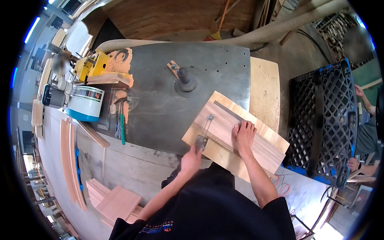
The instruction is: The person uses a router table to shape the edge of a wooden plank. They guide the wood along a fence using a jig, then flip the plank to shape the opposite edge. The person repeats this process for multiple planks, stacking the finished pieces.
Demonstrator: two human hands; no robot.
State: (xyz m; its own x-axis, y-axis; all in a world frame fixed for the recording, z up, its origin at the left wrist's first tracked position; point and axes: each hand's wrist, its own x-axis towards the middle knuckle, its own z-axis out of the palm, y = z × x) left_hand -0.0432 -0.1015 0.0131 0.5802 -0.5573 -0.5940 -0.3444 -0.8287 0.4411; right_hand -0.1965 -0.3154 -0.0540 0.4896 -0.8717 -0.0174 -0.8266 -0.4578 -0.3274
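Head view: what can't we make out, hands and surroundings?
All in the head view:
Toggle clamp: handle end and exact grip, hidden by the left hand.
Pinkish wooden board: patch covered by the right hand.
Light wooden base board: underside, facing down.
Co-worker: cut off by the right rim.

Left hand (191, 161) in close, fingers pointing forward, grip hard to read, left forearm (161, 203) slanting inward; right hand (245, 138) farther out, palm down, fingers bent, right forearm (259, 180) angling leftward!
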